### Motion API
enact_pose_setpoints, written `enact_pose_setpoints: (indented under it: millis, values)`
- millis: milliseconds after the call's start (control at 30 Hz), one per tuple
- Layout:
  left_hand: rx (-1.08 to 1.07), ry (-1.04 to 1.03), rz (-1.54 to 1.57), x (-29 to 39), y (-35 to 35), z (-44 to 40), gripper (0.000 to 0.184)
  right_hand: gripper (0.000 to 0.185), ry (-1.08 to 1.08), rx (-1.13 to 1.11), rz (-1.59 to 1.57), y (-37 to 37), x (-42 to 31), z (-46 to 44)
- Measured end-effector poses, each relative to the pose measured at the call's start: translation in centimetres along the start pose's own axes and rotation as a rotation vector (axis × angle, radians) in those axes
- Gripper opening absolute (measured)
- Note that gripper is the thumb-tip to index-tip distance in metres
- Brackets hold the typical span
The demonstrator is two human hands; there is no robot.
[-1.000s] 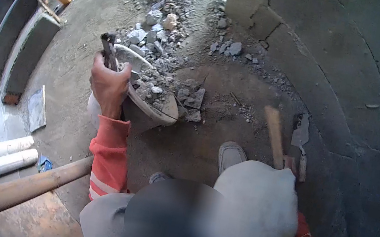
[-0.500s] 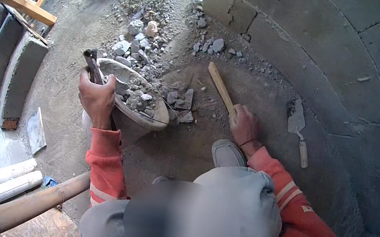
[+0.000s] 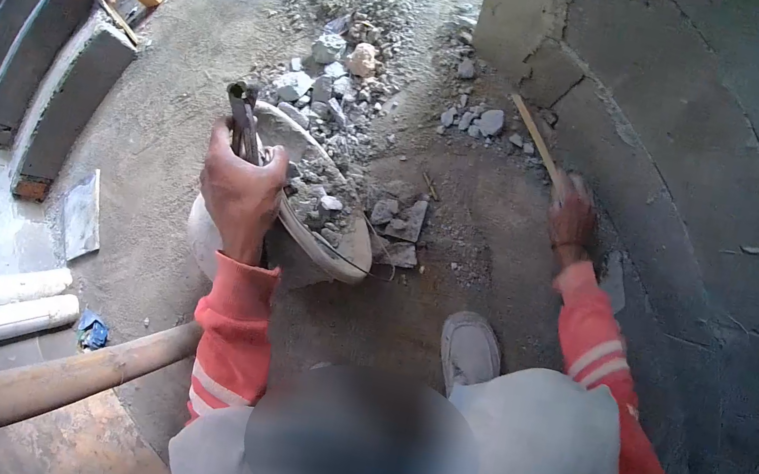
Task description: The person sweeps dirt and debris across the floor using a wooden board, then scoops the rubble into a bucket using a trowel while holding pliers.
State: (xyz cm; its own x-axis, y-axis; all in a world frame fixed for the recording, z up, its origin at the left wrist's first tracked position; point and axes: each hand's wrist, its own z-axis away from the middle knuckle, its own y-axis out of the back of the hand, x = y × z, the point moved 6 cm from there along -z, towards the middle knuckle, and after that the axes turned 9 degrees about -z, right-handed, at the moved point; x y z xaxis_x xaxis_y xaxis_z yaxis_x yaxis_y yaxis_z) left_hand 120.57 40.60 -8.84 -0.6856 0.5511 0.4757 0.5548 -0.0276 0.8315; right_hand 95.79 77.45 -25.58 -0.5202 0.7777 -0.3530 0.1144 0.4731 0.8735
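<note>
My left hand (image 3: 244, 188) is closed around a dark metal tool (image 3: 243, 117), whose exact kind I cannot make out. That hand is at the near left rim of a tilted pale bucket (image 3: 355, 258) holding rubble (image 3: 330, 203); whether it also grips the rim is unclear. Out to the right, my right hand (image 3: 572, 220) is closed on the end of a flat wooden stick (image 3: 536, 141), its far tip near small broken stones (image 3: 489, 122) by the wall. A trowel blade (image 3: 613, 281) lies just right of my right wrist, its handle hidden by my sleeve.
A rubble heap (image 3: 325, 85) lies beyond the bucket. The block wall (image 3: 653, 184) curves along the right. Several concrete blocks (image 3: 71, 112) stand at left, near white pipes (image 3: 5, 313) and a wooden pole (image 3: 71, 376). Broken pieces (image 3: 403, 221) lie right of the bucket.
My right hand has moved forward and right with the wooden stick, toward the wall and over the trowel. My left hand remains at the bucket with the metal tool. The camera view has shifted.
</note>
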Motion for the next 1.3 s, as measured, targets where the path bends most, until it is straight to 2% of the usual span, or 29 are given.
enact_pose_setpoints:
  millis: [133, 200, 267, 333, 400, 567, 633, 733, 767, 833, 867, 933, 1000, 1067, 1100, 1133, 1200, 1267, 1300]
  values:
    - [-0.036, 0.041, -0.014, 0.4, 0.1, 0.3, 0.040, 0.027, 0.070, -0.106, -0.022, -3.8, -4.6, -4.7]
    - [-0.038, 0.036, 0.004, 0.4, 0.1, 0.4, 0.039, 0.025, 0.202, -0.247, -0.119, -5.3, -7.8, -5.3]
    - [0.028, 0.002, 0.054, 0.5, 0.4, 0.4, 0.038, 0.024, 0.262, -0.236, -0.170, -5.3, -10.5, -5.1]
    - [-0.020, 0.053, 0.003, 0.3, 0.2, 0.2, 0.035, 0.023, 0.328, -0.233, -0.217, -5.3, -12.9, -6.0]
    - [-0.004, 0.070, 0.019, 0.0, 0.1, 0.2, 0.033, 0.021, 0.174, -0.161, -0.157, -4.5, -13.8, -7.9]
    - [0.006, 0.065, -0.012, -0.4, -0.3, -0.5, 0.033, 0.024, 0.150, -0.202, 0.002, -3.8, -19.0, -17.7]
    - [0.024, 0.035, 0.033, -0.6, -0.6, -0.6, 0.034, 0.027, 0.091, -0.408, 0.167, -3.8, -21.9, -22.4]
    - [-0.022, 0.108, 0.020, -0.5, -0.3, -0.7, 0.036, 0.025, 0.174, -0.411, 0.330, -5.5, -24.3, -27.8]
    - [-0.030, 0.120, -0.001, -0.7, -0.4, -0.7, 0.040, 0.024, 0.279, -0.581, 0.460, -7.6, -24.0, -29.4]
    - [-0.056, 0.152, 0.007, -0.6, -0.3, -0.5, 0.041, 0.025, 0.392, -0.757, 0.598, -13.5, -21.9, -33.6]
    - [-0.077, 0.165, 0.015, -0.7, -0.2, -0.5, 0.041, 0.022, 0.429, -0.839, 0.637, -14.1, -22.0, -33.4]
    - [-0.037, 0.131, 0.032, -1.0, 0.0, -0.5, 0.042, 0.018, 0.421, -0.862, 0.529, -13.9, -21.6, -32.2]
    - [-0.047, 0.129, 0.050, -1.2, 0.0, -0.6, 0.043, 0.014, 0.415, -0.766, 0.163, -11.5, -21.6, -30.9]
    - [-0.036, 0.128, 0.036, -1.6, -0.1, -0.7, 0.043, 0.012, 0.662, -0.580, -0.370, -7.0, -22.5, -28.7]
    - [-0.057, 0.137, 0.045, -1.4, 0.1, -0.9, 0.042, 0.012, 0.760, -0.522, -0.492, -4.8, -23.3, -27.8]
    - [-0.084, 0.146, 0.054, -1.4, 0.1, -0.9, 0.042, 0.015, 0.679, -0.689, -0.200, -4.4, -24.4, -28.3]
    - [-0.093, 0.142, 0.063, -1.6, -0.3, -1.1, 0.043, 0.019, 0.573, -0.829, 0.101, -5.4, -23.1, -28.3]
    - [-0.073, 0.138, 0.062, -1.8, -0.6, -1.4, 0.044, 0.024, 0.443, -0.452, 0.301, -6.1, -20.0, -28.3]
    - [-0.071, 0.135, 0.065, -1.7, -0.5, -1.5, 0.044, 0.028, 0.359, -0.480, 0.317, -5.5, -19.8, -26.0]
